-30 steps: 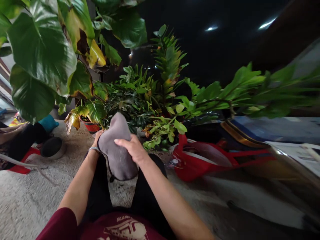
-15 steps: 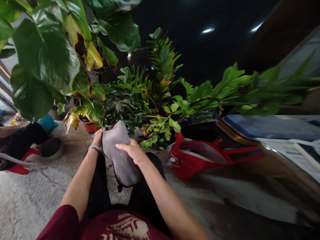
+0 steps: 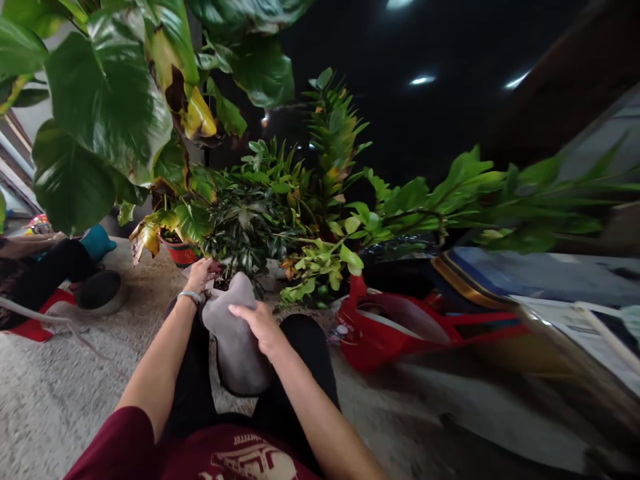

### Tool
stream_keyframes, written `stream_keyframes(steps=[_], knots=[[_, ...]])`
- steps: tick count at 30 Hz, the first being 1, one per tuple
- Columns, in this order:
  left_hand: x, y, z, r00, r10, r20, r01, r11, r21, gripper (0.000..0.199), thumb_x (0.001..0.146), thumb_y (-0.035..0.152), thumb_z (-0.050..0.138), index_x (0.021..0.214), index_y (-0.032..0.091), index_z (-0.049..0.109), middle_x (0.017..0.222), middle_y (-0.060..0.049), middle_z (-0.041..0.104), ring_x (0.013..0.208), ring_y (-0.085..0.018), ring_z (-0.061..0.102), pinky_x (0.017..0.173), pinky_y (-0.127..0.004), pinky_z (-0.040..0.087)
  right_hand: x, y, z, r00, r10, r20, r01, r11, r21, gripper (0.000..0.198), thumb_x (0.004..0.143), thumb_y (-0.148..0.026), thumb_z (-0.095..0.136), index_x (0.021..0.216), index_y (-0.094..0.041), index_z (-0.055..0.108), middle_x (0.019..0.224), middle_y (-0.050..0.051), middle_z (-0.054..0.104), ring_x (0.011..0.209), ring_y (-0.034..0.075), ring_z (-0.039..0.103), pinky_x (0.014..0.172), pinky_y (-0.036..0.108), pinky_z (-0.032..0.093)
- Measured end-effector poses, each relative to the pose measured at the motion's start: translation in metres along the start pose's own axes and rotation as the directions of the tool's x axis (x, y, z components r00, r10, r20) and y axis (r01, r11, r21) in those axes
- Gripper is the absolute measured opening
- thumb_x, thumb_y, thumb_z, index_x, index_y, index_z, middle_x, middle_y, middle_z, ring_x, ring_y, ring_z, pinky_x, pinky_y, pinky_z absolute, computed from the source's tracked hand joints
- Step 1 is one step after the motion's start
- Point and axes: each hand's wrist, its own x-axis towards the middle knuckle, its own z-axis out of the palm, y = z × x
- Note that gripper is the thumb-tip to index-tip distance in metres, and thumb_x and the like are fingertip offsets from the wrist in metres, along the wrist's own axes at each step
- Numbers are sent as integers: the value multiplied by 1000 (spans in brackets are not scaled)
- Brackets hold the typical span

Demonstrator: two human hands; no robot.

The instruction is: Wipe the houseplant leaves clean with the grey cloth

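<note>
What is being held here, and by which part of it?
The right hand holds a grey item by its upper right side; the left hand's hold cannot be told.

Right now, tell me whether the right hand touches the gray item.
Touching: the head view shows the right hand against the gray item, thumb over it.

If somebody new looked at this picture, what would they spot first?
Probably the big shiny leaves at the upper left, some of them patched with yellow and brown. Next, perhaps, the bright red bag, right of the middle. Low in the middle, the person's right hand grips a soft-looking grey thing.
</note>
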Motion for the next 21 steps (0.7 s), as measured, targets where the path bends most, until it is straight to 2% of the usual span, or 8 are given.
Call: stream_keyframes(steps=[3,5,7,10,12,14,17,21], knots=[[3,-2,1,999,-40,3,40,999,-25,28,69,36,79,75,18,58,71,-3,68,64,-16,65,64,-29,53,-9,-41,-21,985,-137,-109,145,987,66,29,55,-37,87,74,-19,74,69,6,75,64,28,70,64,40,56],[2,-1,2,999,-39,12,40,999,-34,27,70,36,77,77,18,58,74,-3,69,65,-15,65,64,-28,53,11,-79,-27,910,-347,-226,388,905,176,37,55,-36,86,86,-19,74,80,5,78,75,27,73,71,38,59],[0,-1,3,999,-41,27,42,998,-36,26,71,36,76,79,18,60,78,-4,70,67,-15,65,64,-27,52,41,-104,-27,864,-402,-304,488,818,304,36,56,-35,82,86,-20,72,81,3,78,80,26,73,75,37,60],[-2,0,4,998,-48,42,49,998,-37,26,71,37,76,81,18,61,80,-5,71,69,-16,66,65,-28,53,72,-91,-17,964,-106,-245,209,872,443,19,60,-31,76,74,-21,68,66,3,75,79,27,74,71,39,62],[-2,0,3,998,-45,41,47,998,-33,26,72,37,76,81,17,62,80,-5,72,68,-17,66,66,-30,54,66,-54,-10,975,121,-189,-21,888,460,14,60,-28,75,69,-22,66,58,3,72,75,28,74,67,40,62],[-2,0,2,999,-44,30,45,999,-26,25,72,37,75,79,17,62,79,-5,71,66,-16,66,65,-29,54,43,-16,-8,969,204,-138,-125,890,438,15,58,-29,77,69,-21,69,56,5,71,71,29,74,64,40,62],[-1,0,0,998,-50,23,50,998,-22,26,72,37,77,79,17,61,78,-5,71,66,-16,66,63,-28,53,7,0,-14,988,104,-118,-56,932,358,26,54,-30,83,74,-17,73,60,6,73,63,28,73,62,40,62],[-1,0,1,999,-47,21,48,998,-36,27,72,36,77,81,16,61,79,-6,72,66,-16,67,63,-28,53,18,-62,-28,924,-253,-285,353,851,388,36,55,-29,83,87,-17,74,78,4,78,73,25,74,72,39,63]])
